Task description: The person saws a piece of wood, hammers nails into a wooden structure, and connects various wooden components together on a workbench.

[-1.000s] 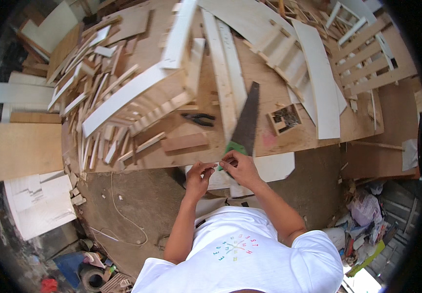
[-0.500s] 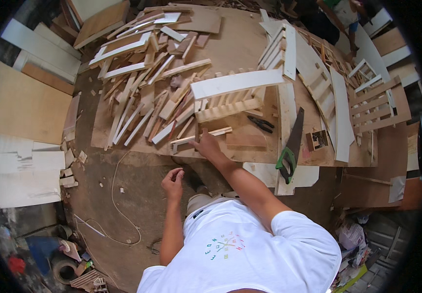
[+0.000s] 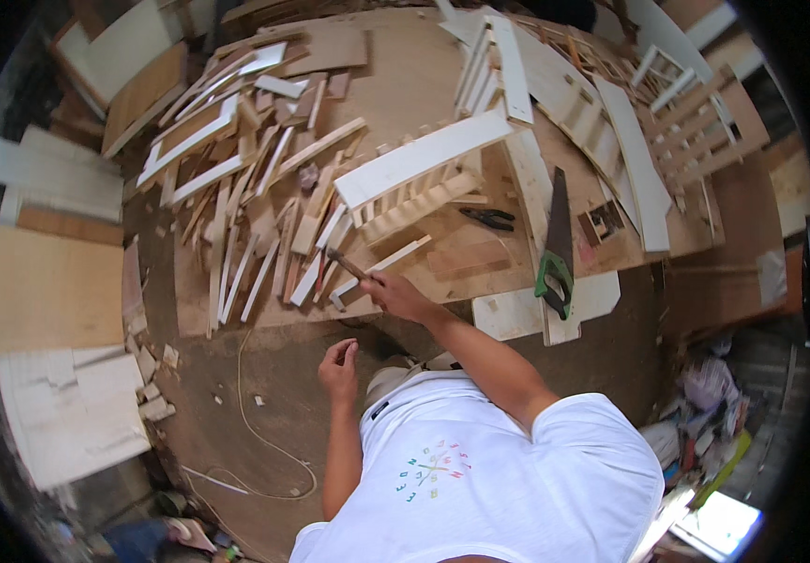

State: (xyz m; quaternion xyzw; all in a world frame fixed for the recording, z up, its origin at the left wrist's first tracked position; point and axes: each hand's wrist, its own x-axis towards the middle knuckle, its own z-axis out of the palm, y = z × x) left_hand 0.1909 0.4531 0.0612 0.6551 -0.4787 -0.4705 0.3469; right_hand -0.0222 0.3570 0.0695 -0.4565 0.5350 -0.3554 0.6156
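Note:
My right hand [image 3: 395, 296] is closed round the wooden handle of a hammer [image 3: 348, 266]. The hammer's dark head points away to the left, over the front of the wood pile. Beneath it a narrow pale wood strip [image 3: 386, 268] lies on the table. My left hand [image 3: 338, 364] hangs in front of the table edge with fingers curled and thumb against them; whatever it may hold is hidden. Just beyond the right hand stands a slatted wooden frame [image 3: 423, 164] with a white board along its top. Black pliers [image 3: 489, 219] rest to its right.
A handsaw [image 3: 557, 249] with a green handle lies across the table's front edge at right. Offcuts and strips [image 3: 264, 178] are heaped at left. Slatted panels [image 3: 691, 141] fill the far right. A cable [image 3: 245, 413] winds over the floor; boards [image 3: 44, 286] stand at left.
My right hand has lifted slightly, and the hammer now shows plainly, tilted to the left. My left hand stays curled in about the same place. The whole view has turned somewhat.

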